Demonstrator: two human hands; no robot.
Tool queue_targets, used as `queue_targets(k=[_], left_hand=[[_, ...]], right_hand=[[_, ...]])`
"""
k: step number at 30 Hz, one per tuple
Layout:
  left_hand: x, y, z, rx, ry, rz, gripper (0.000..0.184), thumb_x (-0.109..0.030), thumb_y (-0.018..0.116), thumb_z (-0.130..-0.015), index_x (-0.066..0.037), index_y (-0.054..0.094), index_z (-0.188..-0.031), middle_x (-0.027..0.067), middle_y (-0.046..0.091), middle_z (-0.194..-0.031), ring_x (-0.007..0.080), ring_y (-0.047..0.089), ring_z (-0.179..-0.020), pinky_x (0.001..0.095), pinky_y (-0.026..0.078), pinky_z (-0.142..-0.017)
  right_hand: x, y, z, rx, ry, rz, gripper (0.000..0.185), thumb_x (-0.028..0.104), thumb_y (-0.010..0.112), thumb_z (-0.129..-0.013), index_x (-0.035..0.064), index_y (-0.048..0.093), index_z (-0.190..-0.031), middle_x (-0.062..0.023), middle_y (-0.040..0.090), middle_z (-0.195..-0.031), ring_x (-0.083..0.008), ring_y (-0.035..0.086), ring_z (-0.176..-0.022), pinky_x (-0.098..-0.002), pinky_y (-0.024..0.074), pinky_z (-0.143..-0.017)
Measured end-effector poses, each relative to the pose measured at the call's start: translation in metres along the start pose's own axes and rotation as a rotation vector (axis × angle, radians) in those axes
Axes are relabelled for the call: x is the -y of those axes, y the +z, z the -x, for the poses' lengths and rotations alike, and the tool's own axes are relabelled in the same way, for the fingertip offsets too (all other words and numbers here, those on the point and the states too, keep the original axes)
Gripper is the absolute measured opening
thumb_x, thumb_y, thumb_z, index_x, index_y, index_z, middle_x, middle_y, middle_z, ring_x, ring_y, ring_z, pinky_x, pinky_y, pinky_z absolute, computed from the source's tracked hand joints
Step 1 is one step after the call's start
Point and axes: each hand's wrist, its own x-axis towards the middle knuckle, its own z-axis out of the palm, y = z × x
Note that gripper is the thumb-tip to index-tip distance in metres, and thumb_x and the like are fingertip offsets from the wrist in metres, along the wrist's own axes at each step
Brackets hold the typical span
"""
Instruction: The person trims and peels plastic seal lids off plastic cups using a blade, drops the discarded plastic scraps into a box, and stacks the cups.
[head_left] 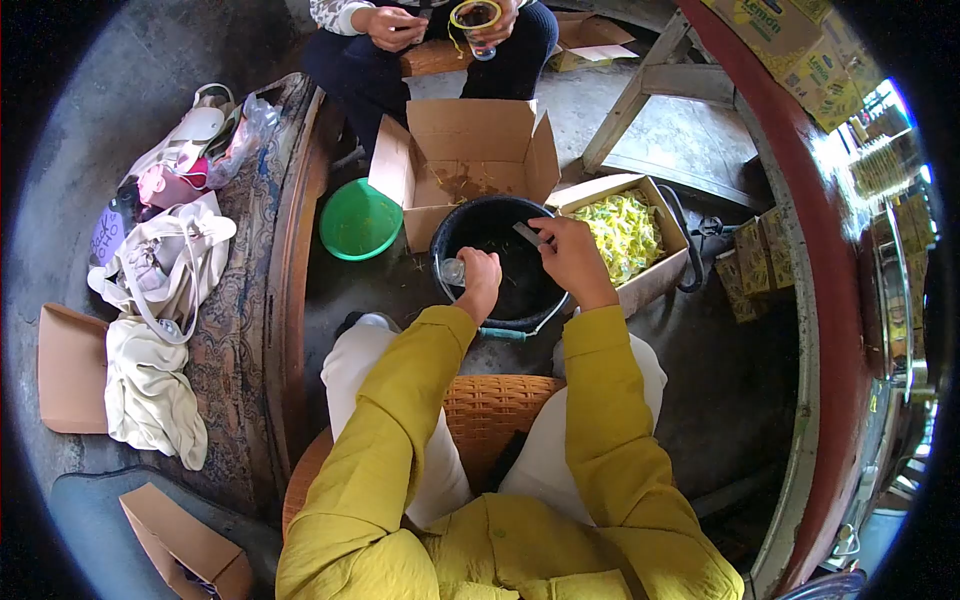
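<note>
Over a black bucket (pixel 560 294) between my knees, my left hand (pixel 481 277) is closed around a small see-through plastic cup (pixel 452 271), near the bucket's left side. My right hand (pixel 577 258) pinches a flat, greyish, blade-like piece (pixel 527 234) above the bucket's right side. The two hands are apart. Dark shade hides most of the bucket's inside, though a few thin yellowish bits show there. To the right of my right hand, an open carton (pixel 655 283) holds a heap of yellow-green strips (pixel 622 236).
Beyond the bucket stands an open cardboard box (pixel 470 130), with a green basin (pixel 360 220) to its left. Opposite, another person's hands (pixel 392 28) hold a see-through cup (pixel 476 20) with a yellow rim. A patterned bench (pixel 235 330) carries bags on the left; a wooden stool (pixel 690 82) stands right.
</note>
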Motion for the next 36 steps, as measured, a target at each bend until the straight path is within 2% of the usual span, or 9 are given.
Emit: queue_targets(k=[8, 11, 15, 19, 22, 25, 29, 33, 36], left_hand=[[0.009, 0.016, -0.002, -0.326, -0.091, 0.216, 0.017, -0.022, 0.058, -0.076, -0.012, 0.056, -0.09, 0.0045, 0.052, -0.086, 0.0208, 0.052, -0.082, 0.037, 0.041, -0.06], [0.02, 0.0, -0.001, 0.371, 0.038, 0.26, 0.017, -0.02, 0.059, -0.074, -0.012, 0.056, -0.089, 0.0042, 0.053, -0.086, 0.0201, 0.053, -0.081, 0.0373, 0.042, -0.058], [0.025, -0.003, 0.008, -0.258, 0.068, 0.26, 0.035, -0.024, 0.066, -0.071, -0.011, 0.06, -0.102, 0.0074, 0.057, -0.103, 0.0241, 0.057, -0.094, 0.0335, 0.046, -0.067], [0.021, -0.003, 0.004, 0.302, -0.033, 0.298, 0.031, -0.021, 0.066, -0.069, -0.011, 0.062, -0.097, 0.0075, 0.058, -0.1, 0.0237, 0.057, -0.092, 0.0348, 0.045, -0.067], [0.019, 0.01, 0.007, -0.253, 0.091, 0.308, 0.042, -0.026, 0.069, -0.066, -0.01, 0.062, -0.105, 0.0091, 0.056, -0.109, 0.0233, 0.055, -0.099, 0.0362, 0.045, -0.067], [0.01, 0.006, 0.003, 0.368, -0.028, 0.314, 0.035, -0.023, 0.068, -0.068, -0.01, 0.061, -0.099, 0.0069, 0.058, -0.099, 0.0219, 0.057, -0.092, 0.0364, 0.044, -0.066], [0.013, 0.01, 0.01, -0.208, 0.061, 0.356, 0.031, -0.021, 0.066, -0.07, -0.009, 0.062, -0.098, 0.0074, 0.059, -0.102, 0.0222, 0.056, -0.095, 0.0339, 0.044, -0.069], [0.022, -0.019, 0.011, 0.448, 0.132, 0.277, 0.028, -0.021, 0.065, -0.072, -0.012, 0.062, -0.099, 0.0055, 0.06, -0.1, 0.0242, 0.057, -0.091, 0.0366, 0.043, -0.067], [0.014, 0.002, 0.011, -0.199, 0.027, 0.326, 0.027, -0.024, 0.066, -0.07, -0.013, 0.066, -0.095, 0.0058, 0.062, -0.099, 0.0225, 0.059, -0.092, 0.035, 0.043, -0.068]], right_hand=[[-0.013, 0.0, 0.002, -0.05, 0.025, -0.006, 0.032, -0.005, 0.056, -0.064, 0.0031, 0.063, -0.095, -0.0171, 0.06, -0.08, -0.0316, 0.058, -0.076, -0.0375, 0.0474, -0.071], [-0.008, -0.009, 0.004, -0.037, 0.076, 0.017, 0.032, -0.005, 0.055, -0.064, 0.0029, 0.062, -0.094, -0.0174, 0.06, -0.08, -0.0319, 0.058, -0.075, -0.0376, 0.0476, -0.07], [-0.011, -0.008, 0.004, -0.05, 0.041, 0.01, 0.032, -0.005, 0.055, -0.064, 0.0031, 0.063, -0.094, -0.0171, 0.06, -0.08, -0.0324, 0.058, -0.075, -0.0379, 0.0476, -0.07], [-0.01, -0.008, 0.003, -0.04, 0.046, 0.007, 0.032, -0.004, 0.056, -0.064, 0.0033, 0.062, -0.095, -0.0165, 0.06, -0.08, -0.0324, 0.058, -0.075, -0.0383, 0.0473, -0.071], [-0.012, -0.009, 0.003, -0.059, 0.014, 0.031, 0.032, -0.004, 0.056, -0.064, 0.0034, 0.062, -0.095, -0.016, 0.061, -0.081, -0.032, 0.058, -0.076, -0.0385, 0.0467, -0.072], [-0.013, -0.01, 0.004, -0.065, 0.02, 0.031, 0.032, -0.003, 0.056, -0.065, 0.0034, 0.062, -0.095, -0.0156, 0.061, -0.081, -0.0316, 0.057, -0.077, -0.0385, 0.0461, -0.073], [-0.011, -0.012, 0.003, -0.054, 0.031, 0.016, 0.031, -0.003, 0.056, -0.065, 0.0033, 0.062, -0.095, -0.0157, 0.06, -0.081, -0.0315, 0.057, -0.077, -0.0382, 0.046, -0.074], [-0.012, -0.01, 0.002, -0.063, 0.019, 0.0, 0.032, -0.004, 0.056, -0.065, 0.0029, 0.062, -0.096, -0.0158, 0.06, -0.081, -0.0314, 0.057, -0.077, -0.0381, 0.0461, -0.073], [-0.011, -0.012, 0.003, -0.064, 0.041, -0.024, 0.032, -0.005, 0.056, -0.064, 0.0024, 0.062, -0.095, -0.0157, 0.06, -0.08, -0.0312, 0.057, -0.076, -0.0378, 0.0463, -0.073]])
